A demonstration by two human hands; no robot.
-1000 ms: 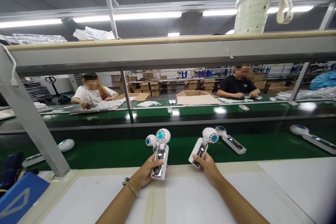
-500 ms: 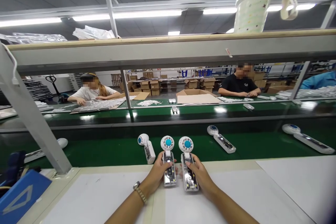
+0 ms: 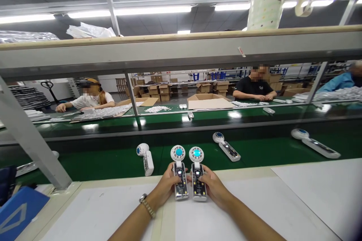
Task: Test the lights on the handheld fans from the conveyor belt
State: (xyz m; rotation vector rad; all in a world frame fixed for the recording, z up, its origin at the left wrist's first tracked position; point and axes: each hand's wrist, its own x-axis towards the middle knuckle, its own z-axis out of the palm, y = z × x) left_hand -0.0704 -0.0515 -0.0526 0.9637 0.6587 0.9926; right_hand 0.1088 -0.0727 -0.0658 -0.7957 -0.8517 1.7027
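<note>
Two small handheld fans with round white heads, blue centres and clear handles are held side by side over the table's edge. My left hand is closed round the left fan, its thumb on the handle's front. In my right hand is the right fan, the thumb likewise pressed on the front. Both handles show a small lit display, and the right fan's centre glows brighter. Just left of my hands, another fan lies on the green conveyor belt.
More fans lie on the belt, one to the right and another farther right. A blue folder-like object is at left, beside a metal post. White sheets cover the table. Across the belt, several people sit at work.
The right fan has turned more upright and moved slightly left, nearer the left one. Displays now light on both handles, and the right centre is brighter. Fans on the belt have shifted left in view.
</note>
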